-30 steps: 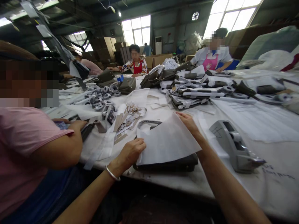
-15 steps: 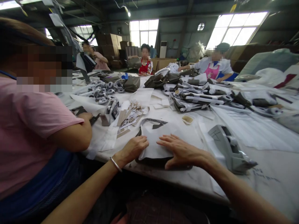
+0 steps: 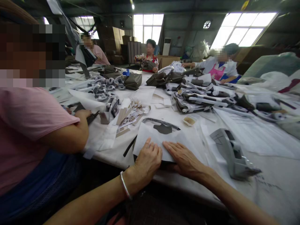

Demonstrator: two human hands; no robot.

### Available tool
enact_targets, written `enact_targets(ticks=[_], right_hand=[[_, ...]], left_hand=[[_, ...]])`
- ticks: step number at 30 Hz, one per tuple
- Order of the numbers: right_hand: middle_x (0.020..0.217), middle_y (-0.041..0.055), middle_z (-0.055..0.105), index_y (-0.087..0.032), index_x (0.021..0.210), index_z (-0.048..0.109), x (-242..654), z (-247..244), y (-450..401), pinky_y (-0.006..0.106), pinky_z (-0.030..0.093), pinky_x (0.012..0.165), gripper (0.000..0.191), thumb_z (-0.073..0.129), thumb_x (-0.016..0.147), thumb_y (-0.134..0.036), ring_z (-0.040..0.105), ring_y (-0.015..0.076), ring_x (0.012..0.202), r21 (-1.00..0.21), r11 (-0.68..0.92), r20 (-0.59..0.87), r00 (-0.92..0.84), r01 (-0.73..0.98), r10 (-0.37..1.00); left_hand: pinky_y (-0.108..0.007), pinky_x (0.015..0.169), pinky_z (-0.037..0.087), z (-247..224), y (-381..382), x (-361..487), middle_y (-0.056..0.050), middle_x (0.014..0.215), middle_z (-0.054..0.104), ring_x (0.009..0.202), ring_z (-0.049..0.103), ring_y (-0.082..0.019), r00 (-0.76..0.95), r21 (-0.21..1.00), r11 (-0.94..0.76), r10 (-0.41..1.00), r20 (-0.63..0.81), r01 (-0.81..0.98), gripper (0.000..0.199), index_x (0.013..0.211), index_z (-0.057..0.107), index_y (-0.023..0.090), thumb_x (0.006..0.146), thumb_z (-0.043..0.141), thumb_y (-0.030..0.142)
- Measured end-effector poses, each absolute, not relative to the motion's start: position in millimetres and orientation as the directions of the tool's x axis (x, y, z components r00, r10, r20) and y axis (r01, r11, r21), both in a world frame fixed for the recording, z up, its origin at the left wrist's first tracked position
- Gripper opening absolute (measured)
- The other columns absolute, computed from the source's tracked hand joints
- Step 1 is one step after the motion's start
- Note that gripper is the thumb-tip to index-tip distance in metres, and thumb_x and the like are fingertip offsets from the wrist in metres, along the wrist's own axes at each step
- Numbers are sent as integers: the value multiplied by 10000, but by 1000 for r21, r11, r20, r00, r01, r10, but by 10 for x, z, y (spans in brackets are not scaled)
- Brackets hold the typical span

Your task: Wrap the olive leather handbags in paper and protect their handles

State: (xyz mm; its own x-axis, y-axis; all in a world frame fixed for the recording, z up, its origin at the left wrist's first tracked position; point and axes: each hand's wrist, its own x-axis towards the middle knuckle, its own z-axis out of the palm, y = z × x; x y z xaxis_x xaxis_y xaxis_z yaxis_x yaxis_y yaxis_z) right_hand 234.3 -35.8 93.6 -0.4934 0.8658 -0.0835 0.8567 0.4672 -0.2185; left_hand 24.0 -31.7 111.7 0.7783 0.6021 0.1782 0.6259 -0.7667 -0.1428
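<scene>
The counter (image 3: 264,168) carries a dark handbag (image 3: 162,129) at its near edge, mostly covered by a white sheet (image 3: 144,135). The left hand (image 3: 150,157) presses on the sheet, fingers loosely bent; the right hand (image 3: 184,157) lies flatter beside it, fingers extended. Neither grips anything. A gray tape dispenser (image 3: 234,154) stands right of them.

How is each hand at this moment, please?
Left hand: pressed on the white sheet, holding nothing visible.
Right hand: fingers extended, flat on the same sheet.
</scene>
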Motion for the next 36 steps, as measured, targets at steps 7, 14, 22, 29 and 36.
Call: enact_targets(ticks=[7, 14, 22, 29, 36], right_hand=[[1490, 270, 417, -33, 1450, 400, 2350, 1177, -209, 578, 243, 1175, 821, 715, 760, -349, 407, 374, 1381, -167, 605, -155, -627, 779, 764], [1485, 232, 444, -65, 1453, 401, 2399, 448, -228, 535, 369, 1139, 662, 434, 793, -27, 402, 296, 1399, -157, 700, 126, -688, 697, 714], [1530, 192, 396, -129, 1535, 251, 2458, 215, -262, 543, 306, 1178, 742, 469, 828, -63, 330, 268, 1441, -322, 681, 223, -647, 657, 729], [1486, 142, 480, -232, 1465, 404, 2558, 495, -92, 546, 372, 1131, 724, 637, 856, -545, 463, 301, 1359, -889, 194, 19, -390, 414, 921], [958, 60, 736, -221, 1032, 669, 2516, 927, -288, 342, 564, 805, 147, 580, 933, -284, 695, 195, 901, -775, 415, 376, -180, 476, 909]], left_hand=[[-460, 962, 470, 944, -207, 287, -210, 1161, 628, 1084, 603, -307, 749, -106, -741, 656, 94, 663, 432, 1258, 520, 26, 873, 553, 219], [-416, 992, 486, 344, -214, 261, -226, 1229, 643, 1145, 632, -264, 708, -124, -709, 641, 297, 694, 372, 1239, 552, 36, 893, 417, 37], [-465, 1104, 378, 206, -322, 233, -198, 1394, 547, 1296, 530, -275, 670, -120, -671, 674, 312, 731, 505, 1430, 425, 132, 927, 394, 98], [-522, 1105, 338, 244, -338, 255, -226, 1435, 491, 1337, 475, -336, 666, -103, -664, 707, 239, 741, 598, 1504, 315, 171, 920, 438, 139], [-521, 1085, 376, 306, -313, 302, -223, 1393, 536, 1303, 514, -328, 608, 58, -637, 755, 246, 768, 539, 1473, 362, 140, 963, 487, 265]])
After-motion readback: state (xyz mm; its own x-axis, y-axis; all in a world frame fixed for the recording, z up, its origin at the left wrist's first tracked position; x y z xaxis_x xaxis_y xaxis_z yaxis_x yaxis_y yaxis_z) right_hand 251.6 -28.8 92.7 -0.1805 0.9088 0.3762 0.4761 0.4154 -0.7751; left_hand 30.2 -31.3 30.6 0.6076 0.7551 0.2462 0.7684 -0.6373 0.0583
